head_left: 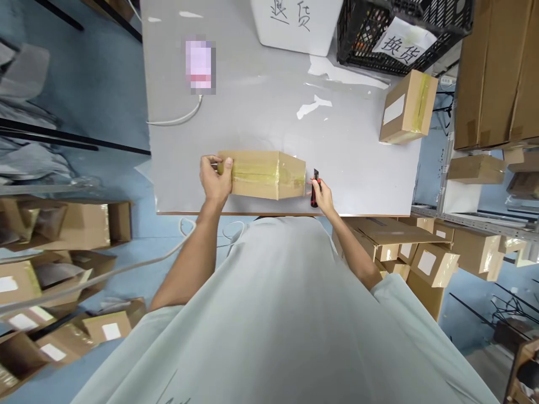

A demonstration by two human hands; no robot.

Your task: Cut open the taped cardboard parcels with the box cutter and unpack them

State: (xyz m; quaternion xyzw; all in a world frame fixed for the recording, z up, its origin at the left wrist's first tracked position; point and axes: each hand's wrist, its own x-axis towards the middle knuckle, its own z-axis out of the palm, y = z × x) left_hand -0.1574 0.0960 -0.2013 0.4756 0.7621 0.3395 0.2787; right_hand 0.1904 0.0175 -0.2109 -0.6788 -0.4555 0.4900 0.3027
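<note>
- Two hands work at a taped cardboard box (267,174) lying near the front edge of the grey desk (261,106).
- Left hand (216,179) is clamped on the box's left end, thumb on top.
- Right hand (322,193) is closed around a red-and-black utility knife (315,188), just beside the box's right end.
- Another taped box (407,106) sits at the desk's right edge, a black crate (366,28) behind it.

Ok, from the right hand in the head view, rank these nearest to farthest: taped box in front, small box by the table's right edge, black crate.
From the right hand, holding a box cutter:
1. Taped box, just left, touching range.
2. Small box, up and right near the table edge.
3. Black crate, far end, right.
</note>
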